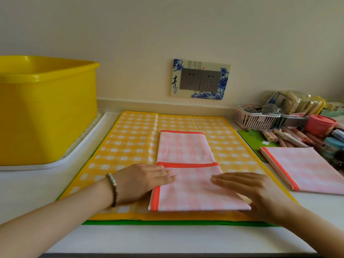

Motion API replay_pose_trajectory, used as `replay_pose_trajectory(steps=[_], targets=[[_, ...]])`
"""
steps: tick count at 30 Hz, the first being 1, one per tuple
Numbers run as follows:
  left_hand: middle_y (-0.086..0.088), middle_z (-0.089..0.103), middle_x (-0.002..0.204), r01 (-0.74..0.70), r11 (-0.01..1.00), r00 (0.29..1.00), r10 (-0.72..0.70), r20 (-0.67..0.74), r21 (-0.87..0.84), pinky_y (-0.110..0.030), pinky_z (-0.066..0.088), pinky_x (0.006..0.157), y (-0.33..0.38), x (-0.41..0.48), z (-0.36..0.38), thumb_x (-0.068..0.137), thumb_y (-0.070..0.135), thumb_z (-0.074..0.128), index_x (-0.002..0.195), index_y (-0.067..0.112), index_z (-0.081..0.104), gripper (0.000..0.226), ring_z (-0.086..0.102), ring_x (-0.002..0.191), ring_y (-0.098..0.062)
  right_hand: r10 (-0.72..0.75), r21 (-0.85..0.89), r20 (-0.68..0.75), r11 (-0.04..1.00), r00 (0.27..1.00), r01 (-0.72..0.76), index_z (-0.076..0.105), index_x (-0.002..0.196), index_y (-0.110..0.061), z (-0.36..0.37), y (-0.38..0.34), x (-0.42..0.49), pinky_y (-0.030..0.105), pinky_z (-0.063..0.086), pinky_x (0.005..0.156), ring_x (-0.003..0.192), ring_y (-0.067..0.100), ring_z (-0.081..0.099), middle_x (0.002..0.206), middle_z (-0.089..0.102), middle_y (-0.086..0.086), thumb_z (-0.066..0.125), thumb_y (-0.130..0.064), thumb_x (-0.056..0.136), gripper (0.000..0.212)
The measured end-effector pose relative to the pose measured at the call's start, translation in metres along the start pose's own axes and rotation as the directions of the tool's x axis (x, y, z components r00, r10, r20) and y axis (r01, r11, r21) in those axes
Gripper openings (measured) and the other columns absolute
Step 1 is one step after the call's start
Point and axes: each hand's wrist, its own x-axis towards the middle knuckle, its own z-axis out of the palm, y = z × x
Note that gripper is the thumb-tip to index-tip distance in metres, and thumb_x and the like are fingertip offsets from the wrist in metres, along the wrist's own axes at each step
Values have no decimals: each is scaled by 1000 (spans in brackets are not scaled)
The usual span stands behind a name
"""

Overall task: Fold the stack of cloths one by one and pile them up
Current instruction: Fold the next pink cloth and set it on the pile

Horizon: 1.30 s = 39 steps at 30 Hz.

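So the pink checked cloth (pixel 186 151) sits in the middle of the bench (pixel 167 239), on top of a spread-out yellow checked cloth (pixel 130 142), with a green cloth (pixel 167 222) peeking out under that. My guess is those two are the rest of the stack, doubling as a work surface.

The near part of the pink one is doubled over the far part, so its orange hem runs across the middle. Both hands are flat on that flap with fingers straight, gripping nothing. The left hand (pixel 147 180) rests on the flap's left edge and the right hand (pixel 255 190) on its right side. Looks like they're pressing the fold down and keeping the edges lined up so it doesn't spring back.

A finished folded pink cloth (pixel 305 168) lies off to the right, well apart, and I'd say that's the pile spot, within easy reach of the right hand. The yellow tub (pixel 46 112) on its white tray (pixel 83 144) stays out of the way on the left.
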Motion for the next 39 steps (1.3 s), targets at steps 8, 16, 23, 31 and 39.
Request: replay_pose_trajectory(steps=[8,16,23,31,39], targets=[[0,64,123,-13,1000,997,12,75,13,-29,55,85,1,-7,4,100,32,20,134,38,38,39,63,110,-20,108,76,377,986,920,-147,12,142,-56,12,7,14,27,0,119,141,-6,-13,151,-4,-34,40,-64,87,62],[8,11,157,273,939,941,-216,259,-210,-16,2,112,4,-9,5,87,57,15,138,57,16,51,11,144,-8,180,204,396,939,900,-277,20,137,-60,14,13,13,22,10,117,138,-15,6,147,14,-40,43,-47,94,51],[8,59,127,498,772,859,-502,102,-395,-8,31,97,1,8,4,95,21,48,128,28,57,34,50,117,-5,396,408,202,798,896,-444,61,113,-41,12,18,19,14,45,95,109,-12,55,116,64,-22,54,-25,87,31],[9,71,74,627,402,623,-773,120,-668,-16,52,70,-12,21,8,77,38,73,76,20,73,18,65,71,1,666,580,58,584,744,-568,70,70,-17,29,31,45,26,41,57,55,8,52,64,69,1,61,-24,88,21],[0,68,64,646,238,510,-842,177,-725,-20,51,58,-23,33,16,74,28,78,76,9,68,21,61,54,-9,838,636,103,359,536,-683,62,72,-20,45,45,68,35,48,58,49,18,54,49,63,-6,71,-31,81,17]])
